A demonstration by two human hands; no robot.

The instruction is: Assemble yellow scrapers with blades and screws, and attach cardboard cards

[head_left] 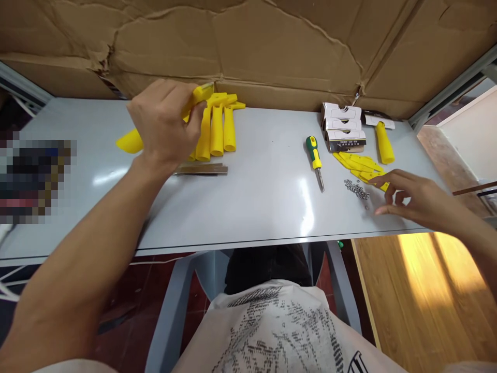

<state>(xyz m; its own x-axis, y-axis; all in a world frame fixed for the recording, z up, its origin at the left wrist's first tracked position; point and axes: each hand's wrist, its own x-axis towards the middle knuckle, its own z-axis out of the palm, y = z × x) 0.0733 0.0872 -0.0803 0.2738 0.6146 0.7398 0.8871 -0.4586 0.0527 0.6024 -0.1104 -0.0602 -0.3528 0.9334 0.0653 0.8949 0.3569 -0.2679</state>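
Observation:
My left hand [166, 122] is closed around a yellow plastic handle [130, 141], over the left part of the table. Right beside it lie several yellow handles [217, 132] in a row, and thin metal strips [205, 169] lie just below them. My right hand [404, 194] is at the right, its fingers apart and bent, with nothing seen between them. Near its fingertips are a small pile of screws [356, 189] and several flat yellow pieces [361, 165]. A green and yellow screwdriver [314, 159] lies left of the screws.
Stacked printed cards [344, 127] stand at the back right, next to another yellow handle [384, 144] on a card. Cardboard [252, 46] lines the back of the grey table [264, 207]. A blurred-out item is at the far left.

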